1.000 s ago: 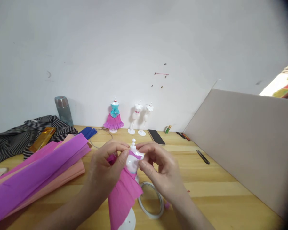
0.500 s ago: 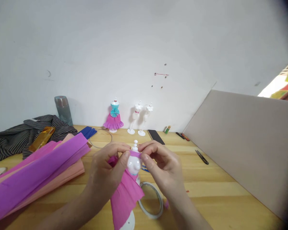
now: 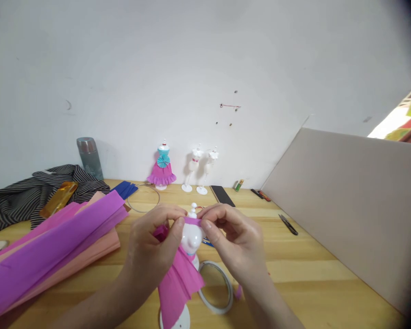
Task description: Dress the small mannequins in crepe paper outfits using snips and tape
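A small white mannequin (image 3: 192, 239) stands between my hands, tilted a little, with pink crepe paper (image 3: 178, 283) draped from its waist over the stand. Across its upper chest lies a narrow purple paper strip (image 3: 192, 221). My left hand (image 3: 157, 242) pinches the strip's left end between thumb and fingers. The opposite end is pinched by my right hand (image 3: 231, 240). Below my right hand, a roll of double-sided tape (image 3: 230, 301) lies flat on the table beside the mannequin's base (image 3: 183, 320).
Purple and peach crepe paper (image 3: 65, 246) lies at the left, near a striped cloth (image 3: 17, 194) and a flask (image 3: 89, 157). A dressed mannequin (image 3: 163, 167) and two bare ones stand along the wall. A phone (image 3: 222, 196) and scissors (image 3: 288, 225) lie farther right.
The mannequin's lower body and base have swung slightly left, and its top has dipped a little. Both hands keep their pinch on the purple strip.
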`<state>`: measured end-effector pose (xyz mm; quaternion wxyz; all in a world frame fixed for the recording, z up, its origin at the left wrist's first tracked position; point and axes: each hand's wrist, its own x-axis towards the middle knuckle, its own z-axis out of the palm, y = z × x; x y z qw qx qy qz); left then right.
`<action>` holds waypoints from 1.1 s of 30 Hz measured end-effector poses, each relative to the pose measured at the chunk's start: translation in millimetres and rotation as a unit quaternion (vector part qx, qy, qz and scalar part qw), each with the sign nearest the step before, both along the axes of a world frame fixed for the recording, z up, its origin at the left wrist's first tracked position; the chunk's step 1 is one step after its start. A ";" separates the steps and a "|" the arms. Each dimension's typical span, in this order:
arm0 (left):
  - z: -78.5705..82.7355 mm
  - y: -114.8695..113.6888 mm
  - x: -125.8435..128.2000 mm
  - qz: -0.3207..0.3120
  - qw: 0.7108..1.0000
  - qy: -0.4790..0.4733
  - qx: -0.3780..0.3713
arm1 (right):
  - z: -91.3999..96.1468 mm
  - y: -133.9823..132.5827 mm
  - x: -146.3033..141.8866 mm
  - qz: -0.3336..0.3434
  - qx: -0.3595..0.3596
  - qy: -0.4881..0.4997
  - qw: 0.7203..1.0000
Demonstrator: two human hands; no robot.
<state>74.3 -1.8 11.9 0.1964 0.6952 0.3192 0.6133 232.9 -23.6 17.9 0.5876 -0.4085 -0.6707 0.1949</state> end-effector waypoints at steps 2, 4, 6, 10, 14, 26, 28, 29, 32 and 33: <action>0.0 -0.2 0.2 0.004 1.000 0.002 -0.005 | 0.3 -0.8 0.8 -0.004 0.005 -0.011 1.000; 0.3 -0.2 0.1 0.007 1.000 0.006 -0.004 | 1.2 -1.3 1.4 -0.008 0.004 -0.017 1.000; 0.7 -0.2 -0.3 0.007 1.000 0.011 -0.004 | 2.6 -1.7 1.7 -0.005 -0.007 -0.016 1.000; 1.0 -0.7 -1.7 -0.003 1.000 0.024 -0.005 | 7.0 -3.3 2.2 0.013 -0.057 0.014 0.998; 0.8 -1.9 -2.8 -0.015 1.000 0.027 0.006 | 13.0 -5.3 2.0 0.038 -0.111 0.047 0.992; 4.4 -2.0 -4.2 -0.010 0.999 0.038 -0.022 | 7.4 2.2 0.8 0.080 -0.143 0.064 0.984; 4.4 -2.7 -5.0 -0.007 0.999 0.042 -0.021 | 5.1 2.3 1.9 0.080 -0.131 0.054 0.987; 4.3 -3.0 -5.4 -0.006 0.999 0.044 -0.019 | 4.3 1.8 2.4 0.075 -0.123 0.045 0.989; 3.2 -3.5 -5.8 0.003 0.999 0.046 -0.009 | 3.6 -2.4 3.2 0.047 -0.081 0.011 0.996; 2.7 -3.6 -5.5 0.007 0.999 0.046 -0.003 | 3.9 -4.6 3.0 0.038 -0.058 -0.004 0.998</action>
